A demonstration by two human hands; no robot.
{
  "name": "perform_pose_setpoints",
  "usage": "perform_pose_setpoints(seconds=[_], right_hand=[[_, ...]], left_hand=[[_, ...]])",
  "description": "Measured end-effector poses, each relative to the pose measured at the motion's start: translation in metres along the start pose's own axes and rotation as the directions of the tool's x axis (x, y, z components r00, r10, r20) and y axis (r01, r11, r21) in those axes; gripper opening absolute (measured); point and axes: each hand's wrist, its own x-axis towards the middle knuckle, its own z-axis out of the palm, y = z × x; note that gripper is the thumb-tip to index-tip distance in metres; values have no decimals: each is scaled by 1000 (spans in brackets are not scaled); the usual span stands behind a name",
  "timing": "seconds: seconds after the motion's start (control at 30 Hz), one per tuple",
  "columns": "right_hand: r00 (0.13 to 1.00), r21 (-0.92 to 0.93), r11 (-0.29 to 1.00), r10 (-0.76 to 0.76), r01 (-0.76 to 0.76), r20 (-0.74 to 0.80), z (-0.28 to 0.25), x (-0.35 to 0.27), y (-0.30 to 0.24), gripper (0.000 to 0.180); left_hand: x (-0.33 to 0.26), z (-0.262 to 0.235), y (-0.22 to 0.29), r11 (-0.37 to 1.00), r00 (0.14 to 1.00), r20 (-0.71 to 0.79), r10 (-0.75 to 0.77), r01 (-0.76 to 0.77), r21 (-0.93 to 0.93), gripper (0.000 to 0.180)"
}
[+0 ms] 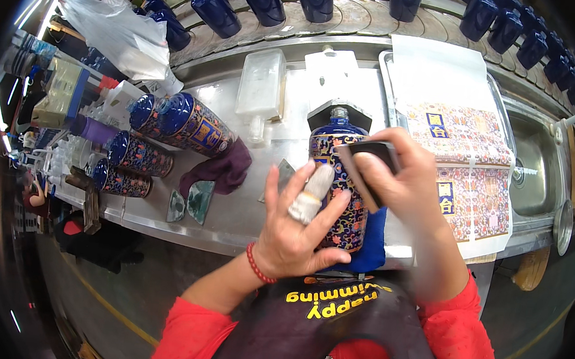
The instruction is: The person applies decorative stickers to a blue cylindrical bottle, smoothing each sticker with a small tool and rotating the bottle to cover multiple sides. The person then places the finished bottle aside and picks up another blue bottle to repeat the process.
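Observation:
A dark blue bottle point(346, 219) with a colourful floral wrap lies in front of me, its neck pointing away. My left hand point(300, 231) rests on its left side with fingers spread; a whitish cover point(312, 193) appears to wrap one finger. My right hand point(405, 182) is closed on a dark, flat block with a tan edge point(363, 179), held against the bottle's upper right side. Blue cloth point(371, 243) shows beneath the bottle. Beyond its neck is a dark angled support point(318, 118). Printed floral label sheets point(462, 153) lie to the right.
Several wrapped bottles point(200, 131) lie at left beside a purple cloth point(224, 169) and green shards point(199, 201). A clear plastic container point(261, 83) sits farther back. Blue bottles point(261, 0) stand on a slatted conveyor point(364, 20). A metal sink point(535, 165) is at right.

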Motion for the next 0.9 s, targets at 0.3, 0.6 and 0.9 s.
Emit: perform_pose_setpoints(seconds=[0.3,0.6,0.9], right_hand=[[990,-37,999,-43,39,-137,13,7,27,22],[974,88,995,55,-36,-222,7,-1,46,22],[988,-89,996,-5,-9,-153,-1,13,9,20]], left_hand=[[-18,10,25,997,995,54,-83,83,7,102],[-17,13,25,997,999,22,-28,26,71,104],[-30,22,17,998,998,-31,-56,56,15,108]])
